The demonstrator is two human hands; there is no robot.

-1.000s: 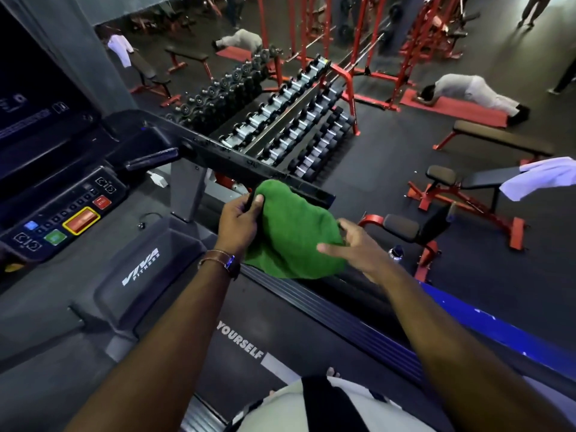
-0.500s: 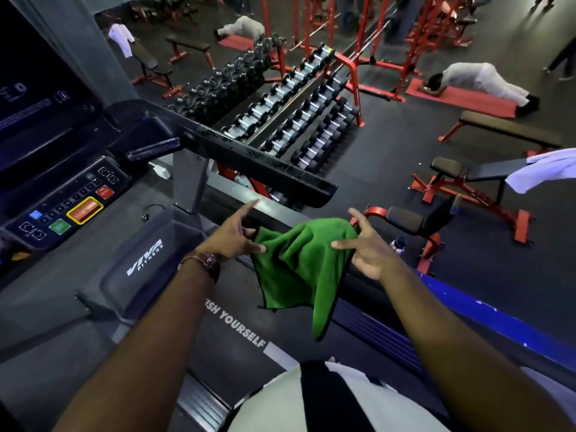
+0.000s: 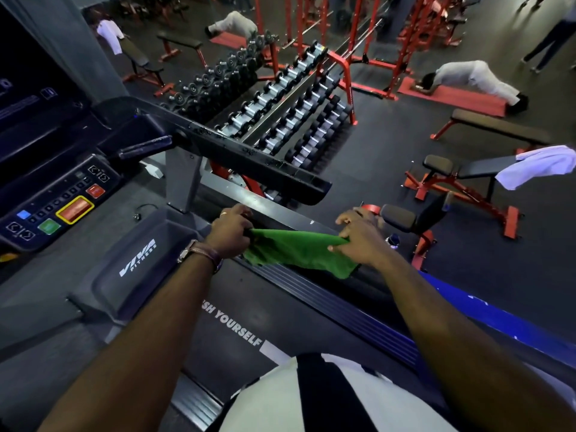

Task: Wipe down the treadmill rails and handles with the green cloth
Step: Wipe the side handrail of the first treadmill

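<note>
Holding the green cloth [image 3: 296, 251] taut just below the treadmill handrail [image 3: 249, 160]: gripped at one end in curled fingers of the left hand [image 3: 232, 233], pinched at the other by the right hand [image 3: 358, 241]. Looks soft, light, limp; best bunched in the palm for wiping.

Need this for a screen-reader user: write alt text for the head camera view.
Two hands hold a green cloth stretched between them above the treadmill's side rail: the left hand grips one end, the right hand pinches the other. The black handrail runs beyond, the console sits at left, and a dumbbell rack stands behind.
</note>
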